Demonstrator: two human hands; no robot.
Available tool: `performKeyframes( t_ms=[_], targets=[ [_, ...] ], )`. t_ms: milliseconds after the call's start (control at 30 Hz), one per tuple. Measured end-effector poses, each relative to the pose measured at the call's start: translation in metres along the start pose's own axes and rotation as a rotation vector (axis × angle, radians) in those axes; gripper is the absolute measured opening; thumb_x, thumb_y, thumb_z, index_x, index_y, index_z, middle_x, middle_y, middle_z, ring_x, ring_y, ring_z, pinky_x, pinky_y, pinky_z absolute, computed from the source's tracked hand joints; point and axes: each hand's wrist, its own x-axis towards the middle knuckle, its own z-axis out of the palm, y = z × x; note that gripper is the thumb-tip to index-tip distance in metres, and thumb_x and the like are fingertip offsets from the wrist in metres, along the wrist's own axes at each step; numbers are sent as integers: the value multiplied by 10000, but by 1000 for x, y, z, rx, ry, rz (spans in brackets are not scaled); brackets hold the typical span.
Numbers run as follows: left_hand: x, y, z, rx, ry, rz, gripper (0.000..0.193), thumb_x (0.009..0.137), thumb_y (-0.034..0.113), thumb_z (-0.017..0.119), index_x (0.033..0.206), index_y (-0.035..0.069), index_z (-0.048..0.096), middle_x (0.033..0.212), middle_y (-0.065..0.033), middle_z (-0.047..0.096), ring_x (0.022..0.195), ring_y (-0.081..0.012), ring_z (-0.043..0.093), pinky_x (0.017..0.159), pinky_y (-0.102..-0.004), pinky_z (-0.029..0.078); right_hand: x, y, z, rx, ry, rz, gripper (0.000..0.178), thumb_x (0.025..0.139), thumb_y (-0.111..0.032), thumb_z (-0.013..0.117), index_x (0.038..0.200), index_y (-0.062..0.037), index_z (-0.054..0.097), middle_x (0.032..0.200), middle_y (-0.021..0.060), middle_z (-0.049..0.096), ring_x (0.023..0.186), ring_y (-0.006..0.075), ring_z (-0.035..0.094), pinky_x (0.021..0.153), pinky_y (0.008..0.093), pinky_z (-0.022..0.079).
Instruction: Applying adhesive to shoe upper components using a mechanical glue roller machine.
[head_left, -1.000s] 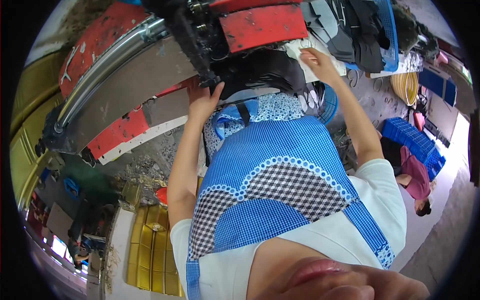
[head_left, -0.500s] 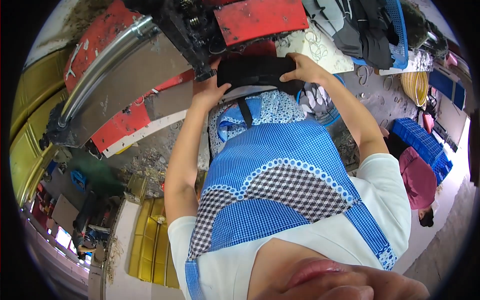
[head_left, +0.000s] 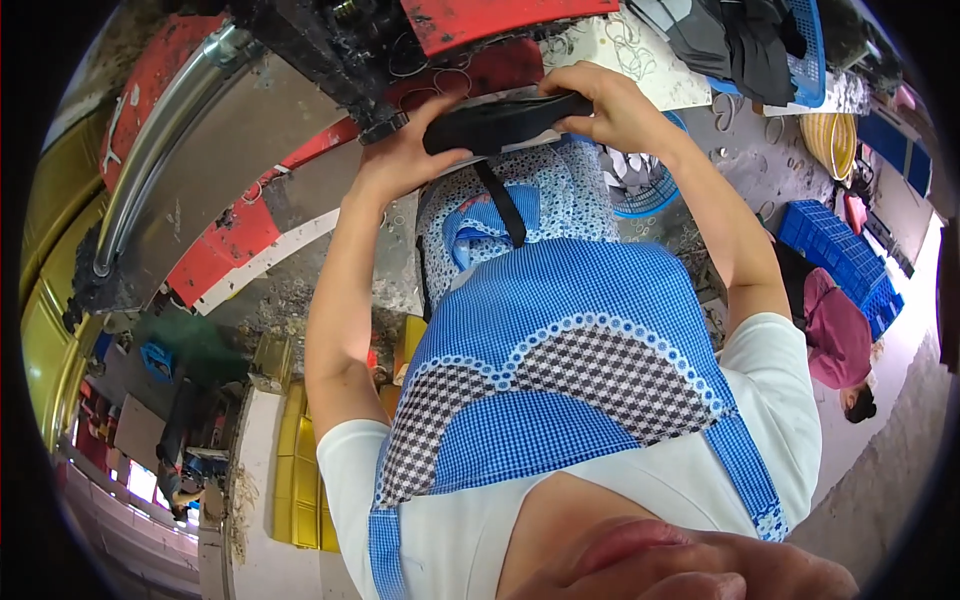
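the black bundle (head_left: 505,122) spans the gap between the person's two hands, at the near side of the pale counter (head_left: 672,78) and just in front of the patterned apron (head_left: 580,425). the left hand (head_left: 408,150) grips its left end, thumb along the near side; the right hand (head_left: 615,105) grips the right end, fingers (head_left: 572,78) bent over the far side and thumb on the near one (whether anything bears the bundle from below, i cannot tell). a red machine plate (head_left: 505,20) sits beyond it, and thin loops (head_left: 627,42) lie loose on the counter. to the right, a blue basket (head_left: 812,60) holds dark cut pieces (head_left: 735,50); lower down, a round blue basket (head_left: 662,197) holds pale and dark scraps (head_left: 630,172). farther off are blue crates (head_left: 845,255) and a co-worker in a maroon top (head_left: 835,325).
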Motion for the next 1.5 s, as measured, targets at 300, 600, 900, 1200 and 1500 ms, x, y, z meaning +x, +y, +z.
performKeyframes(
  t_ms=[300,600,900,1200,1500],
  targets=[
    [-122,29,-54,-850,-164,-400,985,560,114,887,1413,50,398,1315,-103,541,1223,-207,500,1056,-347,367,29,-64,8,674,-451,40,487,833,-286,732,1197,-12,559,1019,66,659,939,139,603,833,287,485],
    [-200,50,-4,-918,232,-716,569,638,149,878,1112,-7,606,1015,-64,658,906,-143,615,828,-293,501,66,-107,0,384,-641,-356,376,844,-321,693,1060,-19,628,963,129,653,876,257,635,765,386,493],
    [-244,75,-16,-841,548,-925,889,653,139,885,1371,8,378,1206,-89,557,1056,-195,562,924,-321,469,110,-201,0,14,-331,-653,165,809,-188,662,888,-45,637,773,129,664,784,347,657,644,464,509],
    [-240,87,-17,-837,678,-1171,753,701,91,855,1328,7,447,1192,-87,573,1045,-174,561,914,-305,463,141,-222,-4,-62,-388,-629,240,781,-184,656,995,-76,666,923,131,682,911,339,651,741,472,515],
    [-220,32,-70,-1055,614,-561,465,736,102,784,1153,-15,613,1045,-67,664,926,-155,628,849,-313,499,165,-261,-159,-51,290,-550,136,919,-70,546,1040,-11,566,697,46,581,643,106,534,540,268,404]
  ],
)
